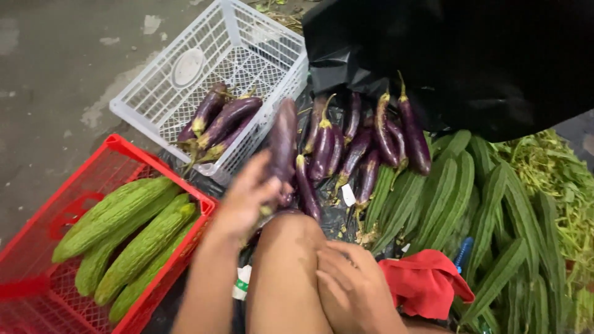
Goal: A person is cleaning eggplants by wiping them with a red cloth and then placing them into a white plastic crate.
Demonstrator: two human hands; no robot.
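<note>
Far left: red plastic crate (37, 260) on the concrete floor, several pale green bitter gourds (133, 238) laid lengthwise inside, apparently sorted by kind. Behind it, a white plastic crate (185, 68), tilted, holds a few long purple eggplants (216, 117) bunched in its near corner.

Centre: left hand (244, 201) reaches forward over the knee, forearm extended, fingers wrapped around one long eggplant (283, 145), lifted end-up between the white crate and the loose eggplant pile (365, 142) on black plastic sheeting (458, 55). Right hand (349, 281) lies flat on the thigh, fingers loosely spread, holding nothing.

Right: ridged gourds (445, 198) fanned in rows, leafy greens (557, 179) beyond; a red cloth (427, 281) beside the right hand.
</note>
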